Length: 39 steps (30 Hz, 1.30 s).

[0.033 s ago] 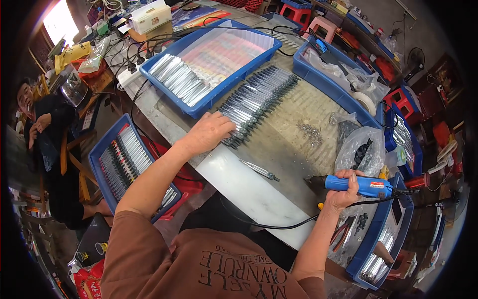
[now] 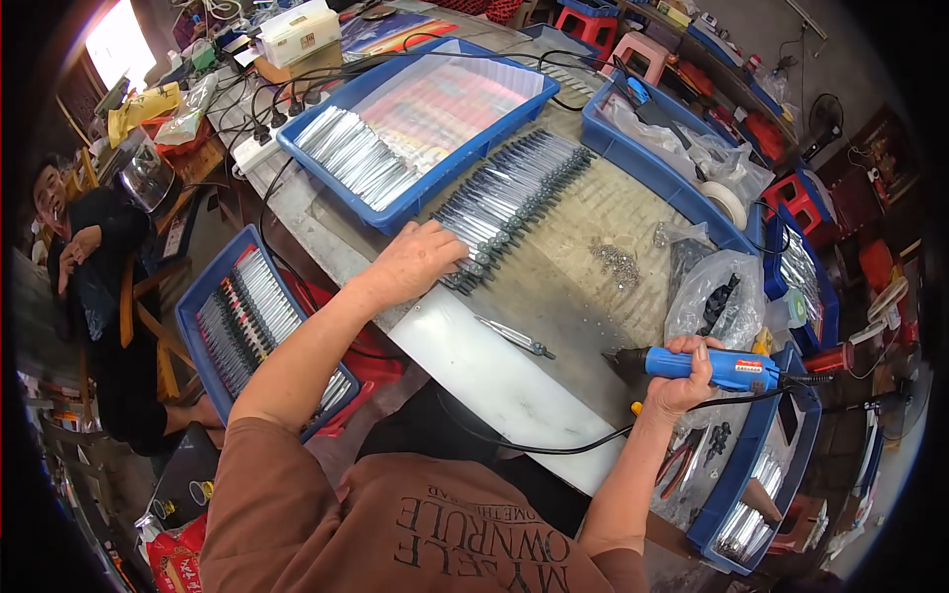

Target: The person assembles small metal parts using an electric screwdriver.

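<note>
My right hand (image 2: 687, 381) is wrapped round a blue electric screwdriver (image 2: 736, 369), whose dark tip points left over the table. At the near left end of a long row of silver rods with dark fittings (image 2: 514, 203) rests my left hand (image 2: 420, 262). Its fingers are bent down and together at the rods, and the fingertips and anything in them are hidden. One single silver rod with a dark end (image 2: 516, 337) lies between my hands, by the edge of a white board (image 2: 494, 381). Small loose metal screws (image 2: 618, 265) are heaped farther back.
Behind the row stands a blue tray of silver rods (image 2: 395, 212). Another blue tray (image 2: 188, 306) sits low at left. Blue bins (image 2: 732, 237) and clear plastic bags (image 2: 692, 316) line the right. A black cable (image 2: 583, 450) crosses the board. A person (image 2: 109, 237) is at far left.
</note>
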Available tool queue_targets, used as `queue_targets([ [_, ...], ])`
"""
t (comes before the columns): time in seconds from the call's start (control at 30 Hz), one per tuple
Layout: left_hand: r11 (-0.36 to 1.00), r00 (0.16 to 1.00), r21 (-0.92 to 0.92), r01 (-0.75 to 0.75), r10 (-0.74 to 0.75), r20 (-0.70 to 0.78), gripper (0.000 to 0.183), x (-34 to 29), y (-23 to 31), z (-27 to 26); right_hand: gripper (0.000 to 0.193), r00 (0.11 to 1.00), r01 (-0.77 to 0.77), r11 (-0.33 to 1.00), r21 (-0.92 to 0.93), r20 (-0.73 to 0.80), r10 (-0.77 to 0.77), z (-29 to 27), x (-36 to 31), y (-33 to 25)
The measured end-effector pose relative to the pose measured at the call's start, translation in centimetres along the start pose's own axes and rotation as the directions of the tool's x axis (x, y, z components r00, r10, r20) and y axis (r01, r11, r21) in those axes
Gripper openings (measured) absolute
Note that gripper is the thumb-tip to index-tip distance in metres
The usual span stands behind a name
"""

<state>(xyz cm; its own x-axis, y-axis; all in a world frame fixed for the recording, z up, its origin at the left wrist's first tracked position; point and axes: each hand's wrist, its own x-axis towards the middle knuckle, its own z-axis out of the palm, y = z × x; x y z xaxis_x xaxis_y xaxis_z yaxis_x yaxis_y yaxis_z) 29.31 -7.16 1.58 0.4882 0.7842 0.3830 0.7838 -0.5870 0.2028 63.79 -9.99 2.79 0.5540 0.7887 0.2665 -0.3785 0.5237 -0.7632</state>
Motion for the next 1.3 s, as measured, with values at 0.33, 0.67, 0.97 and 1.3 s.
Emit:
queue_targets([
  [0.33, 0.998, 0.995, -0.012, -0.055, 0.056, 0.081, 0.01, 0.3, -0.7, 0.2, 0.03, 1.0, 0.014, 1.0, -0.004, 0.013, -0.014, 0.1, 0.0, 0.1],
  [0.67, 0.996, 0.993, 0.007, -0.091, 0.09, 0.08, 0.011, 0.6, 0.1, -0.2, 0.029, 0.999, 0.041, 0.999, 0.023, 0.003, -0.041, -0.3, 0.2, 0.2],
  [0.97, 0.984, 0.984, 0.018, -0.178, 0.179, -0.029, 0.015, 3.4, 6.7, 1.0, 0.022, 0.997, 0.077, 0.997, 0.024, -0.003, -0.077, 0.3, 0.1, 0.3],
  [1.3, 0.996, 0.986, 0.036, -0.083, 0.077, 0.15, 0.013, 5.5, 9.9, 6.6, 0.031, 0.999, 0.037, 0.998, 0.046, -0.027, -0.035, 0.3, 0.1, 0.0],
])
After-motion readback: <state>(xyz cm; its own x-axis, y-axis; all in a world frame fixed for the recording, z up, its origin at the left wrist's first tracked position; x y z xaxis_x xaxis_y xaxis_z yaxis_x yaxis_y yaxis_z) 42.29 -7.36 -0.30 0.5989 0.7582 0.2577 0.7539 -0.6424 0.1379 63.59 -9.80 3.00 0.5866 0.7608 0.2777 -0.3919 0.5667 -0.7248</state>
